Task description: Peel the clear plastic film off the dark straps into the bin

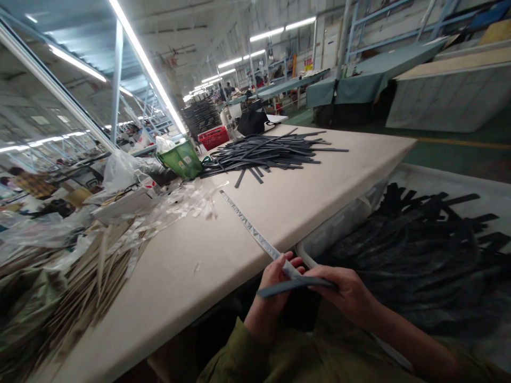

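A long narrow band (255, 234), pale with dark printed marks, runs from the table top over the front edge to my hands. My left hand (273, 282) is closed around its near part, palm turned up. A dark grey fabric strip (283, 287) crosses over the left palm, its free end pointing left. My right hand (345, 292) pinches the dark strip close to where it meets the pale band. I cannot tell whether the two are one folded piece. A heap of similar dark strips (267, 151) lies farther back on the table.
The pale table (319, 191) has its front edge before me. A white bin (431, 178) full of dark strips stands right. Brown strips (96, 276) and clear plastic scraps (187, 199) lie left. Green (183, 162) and red (213, 138) baskets stand behind.
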The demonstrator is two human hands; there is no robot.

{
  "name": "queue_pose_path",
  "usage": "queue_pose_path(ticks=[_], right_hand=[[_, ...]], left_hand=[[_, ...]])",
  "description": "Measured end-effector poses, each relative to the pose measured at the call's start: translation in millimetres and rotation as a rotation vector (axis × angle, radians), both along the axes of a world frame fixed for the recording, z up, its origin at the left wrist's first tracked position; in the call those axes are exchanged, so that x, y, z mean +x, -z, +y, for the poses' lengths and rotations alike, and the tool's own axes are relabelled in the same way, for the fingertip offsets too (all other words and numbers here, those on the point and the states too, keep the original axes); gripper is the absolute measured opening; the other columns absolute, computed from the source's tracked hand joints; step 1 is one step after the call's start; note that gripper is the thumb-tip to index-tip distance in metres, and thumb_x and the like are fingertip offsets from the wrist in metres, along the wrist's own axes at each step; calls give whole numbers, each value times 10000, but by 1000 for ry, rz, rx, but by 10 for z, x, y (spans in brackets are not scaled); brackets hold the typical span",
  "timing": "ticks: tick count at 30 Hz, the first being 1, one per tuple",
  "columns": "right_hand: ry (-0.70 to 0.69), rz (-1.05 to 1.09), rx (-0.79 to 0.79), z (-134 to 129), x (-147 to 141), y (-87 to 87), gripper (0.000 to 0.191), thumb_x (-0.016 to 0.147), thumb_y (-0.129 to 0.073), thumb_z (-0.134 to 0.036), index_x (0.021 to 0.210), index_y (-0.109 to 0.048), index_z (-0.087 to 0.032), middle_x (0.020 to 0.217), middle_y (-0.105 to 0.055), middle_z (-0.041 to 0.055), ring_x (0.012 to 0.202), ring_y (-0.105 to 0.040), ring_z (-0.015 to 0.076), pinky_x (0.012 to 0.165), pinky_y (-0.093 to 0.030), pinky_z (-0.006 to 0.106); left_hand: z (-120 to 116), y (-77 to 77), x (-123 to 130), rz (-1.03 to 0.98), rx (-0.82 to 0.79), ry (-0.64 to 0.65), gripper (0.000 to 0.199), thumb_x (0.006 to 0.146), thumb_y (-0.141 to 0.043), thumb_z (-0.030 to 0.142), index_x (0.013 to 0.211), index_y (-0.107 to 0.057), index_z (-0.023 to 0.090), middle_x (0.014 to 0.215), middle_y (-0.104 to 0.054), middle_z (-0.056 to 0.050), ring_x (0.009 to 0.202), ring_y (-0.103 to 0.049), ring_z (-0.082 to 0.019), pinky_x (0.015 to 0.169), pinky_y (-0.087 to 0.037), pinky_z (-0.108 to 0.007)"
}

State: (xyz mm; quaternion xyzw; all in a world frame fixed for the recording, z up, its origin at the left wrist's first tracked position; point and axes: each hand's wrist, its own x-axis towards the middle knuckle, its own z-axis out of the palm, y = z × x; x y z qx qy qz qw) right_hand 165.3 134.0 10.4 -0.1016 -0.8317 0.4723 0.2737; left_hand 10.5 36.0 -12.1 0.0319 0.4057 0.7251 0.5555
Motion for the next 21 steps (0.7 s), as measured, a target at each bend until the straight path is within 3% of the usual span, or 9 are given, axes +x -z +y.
queue_pose_path(ticks=[3,6,9,12,15,18,21], right_hand=[[-45,-204,-329,31,270,-18,403,880,-631,-547,850,-739,-160,746,-739,58,600,-644,175,573,-516,256],[-211,-344,-591,56,590,94,452,823,-674,-596,836,-711,-146,761,-749,92,596,-631,165,536,-480,237],[-283,-392,-722,25,801,279,461,804,-692,-605,813,-689,-144,747,-749,101,614,-644,164,546,-470,229],[-280,-391,-755,-29,830,359,482,807,-674,-624,818,-707,-143,739,-739,92,612,-644,166,559,-484,244],[-135,-312,-714,-4,720,220,513,776,-679,-665,793,-736,-155,902,-753,121,631,-638,175,569,-507,273],[103,-144,-671,167,570,-22,498,763,-704,-656,704,-731,-162,1231,-689,146,677,-631,163,574,-505,267],[251,29,-729,419,455,-162,414,755,-753,-586,812,-759,-177,1330,-639,108,508,-509,57,474,-447,222]], left_hand=[[164,-53,-293,58,-98,-130,235,859,-682,301,993,-609,122,974,-737,-140,749,-713,-195,681,-551,-287],[367,-193,-693,167,-61,-240,151,924,-595,271,953,-589,124,954,-737,-147,759,-719,-189,694,-555,-279],[560,-386,-1060,223,-18,-326,159,947,-572,297,959,-580,139,968,-738,-127,750,-714,-154,718,-545,-253],[661,-522,-1187,281,8,-384,163,940,-586,291,1051,-576,171,955,-744,-82,702,-705,-125,677,-526,-224],[609,-473,-961,405,52,-214,365,874,-677,338,1187,-586,173,931,-752,-79,632,-690,-129,598,-502,-215],[407,-250,-519,521,52,138,506,831,-716,437,1237,-603,157,963,-751,-97,632,-682,-127,589,-495,-210],[143,-8,-106,576,25,416,468,861,-675,479,1197,-641,155,983,-742,-99,662,-675,-125,622,-490,-214]])
